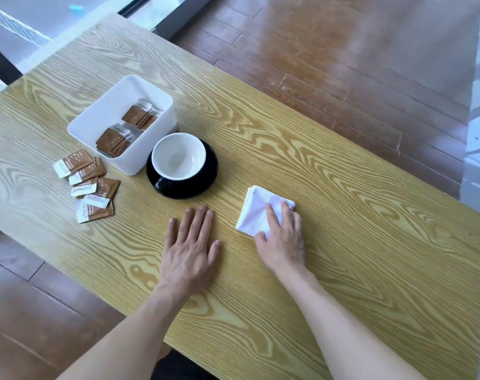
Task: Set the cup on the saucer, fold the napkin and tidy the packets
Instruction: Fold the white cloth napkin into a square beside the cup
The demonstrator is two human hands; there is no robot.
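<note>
A cup (178,156), white inside and black outside, stands on a black saucer (208,174) near the middle of the wooden table. A folded white napkin (256,212) lies to its right. My right hand (282,237) rests flat on the napkin's near right part, fingers spread over it. My left hand (191,242) lies flat and open on the bare table just in front of the saucer, holding nothing. Several brown-and-white packets (89,185) lie loose to the left of the saucer. More packets (126,130) sit inside a white box (96,116).
The white box touches the saucer's left side. The wooden table (343,256) runs diagonally, its far edge next to a brown plank floor (343,64) and its near edge by my arms. A window frame (3,61) lies at the upper left.
</note>
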